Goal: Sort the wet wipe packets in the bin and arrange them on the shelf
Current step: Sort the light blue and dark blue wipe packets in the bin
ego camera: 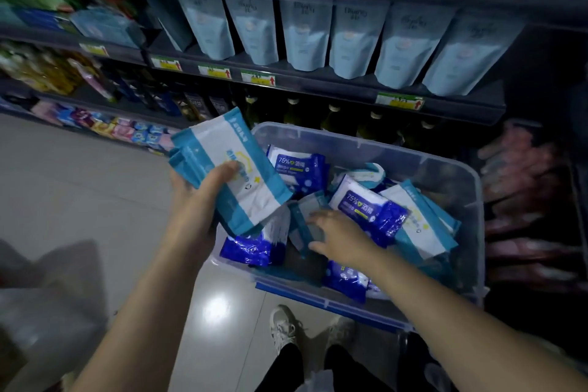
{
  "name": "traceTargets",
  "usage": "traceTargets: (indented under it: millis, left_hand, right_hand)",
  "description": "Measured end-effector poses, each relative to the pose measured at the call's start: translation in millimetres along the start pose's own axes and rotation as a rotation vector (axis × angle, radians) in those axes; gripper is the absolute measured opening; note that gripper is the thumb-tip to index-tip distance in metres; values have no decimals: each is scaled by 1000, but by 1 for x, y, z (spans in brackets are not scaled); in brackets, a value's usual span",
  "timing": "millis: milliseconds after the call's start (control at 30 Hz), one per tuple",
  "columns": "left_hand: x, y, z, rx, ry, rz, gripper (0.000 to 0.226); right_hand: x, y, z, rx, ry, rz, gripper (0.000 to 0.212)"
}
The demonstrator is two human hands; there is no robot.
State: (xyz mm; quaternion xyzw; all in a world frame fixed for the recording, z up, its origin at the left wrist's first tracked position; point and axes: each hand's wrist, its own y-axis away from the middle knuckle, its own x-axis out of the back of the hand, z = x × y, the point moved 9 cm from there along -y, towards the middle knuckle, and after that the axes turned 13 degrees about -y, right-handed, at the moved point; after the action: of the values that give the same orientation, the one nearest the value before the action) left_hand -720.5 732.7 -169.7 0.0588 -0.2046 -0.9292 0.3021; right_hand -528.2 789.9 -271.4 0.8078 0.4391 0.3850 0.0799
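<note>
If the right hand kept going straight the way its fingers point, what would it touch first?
Most likely the light blue and white packet lying in the bin just ahead of the right hand; depth unclear.

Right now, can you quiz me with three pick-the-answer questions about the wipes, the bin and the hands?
1. Where are the dark blue packets? A in the bin B on the floor C on a shelf
2. What colour is the stack that the left hand holds? A red B teal and white C black
3. How is the right hand? A open, fingers spread B gripping a bottle C out of sight
Answers: 1 A, they lie inside the clear bin; 2 B, teal bands on white; 3 A, its fingers spread over the packets.
</note>
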Motion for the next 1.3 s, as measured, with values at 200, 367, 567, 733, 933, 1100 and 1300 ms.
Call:
traceTargets:
  millis: [200,367,567,733,933,1100,1300]
  left_hand:
    - [24,5,-29,54,22,48,87]
    - [9,7,-49,108,15,-11,90]
    - [-10,6,-80,190,-32,14,61]
    - [-8,3,-82,181,-51,14,73]
    - [-10,5,-76,156,-74,28,67]
    - [-8,8,-72,159,-81,44,61]
    - [-7,7,-71,162,-74,22,73]
  right_hand:
    - [-60,-11,-6,-103,-47,-361,43]
    - [-79,-6,-2,-88,32,-413,39]
    - [-63,11,-8,3,-54,-414,24]
    - [-14,32,-6,72,12,-345,28]
    - [98,56,-1,25,240,60,23]
    - [122,58,4,-44,366,322,27]
    - [138,66,-17,65,287,583,19]
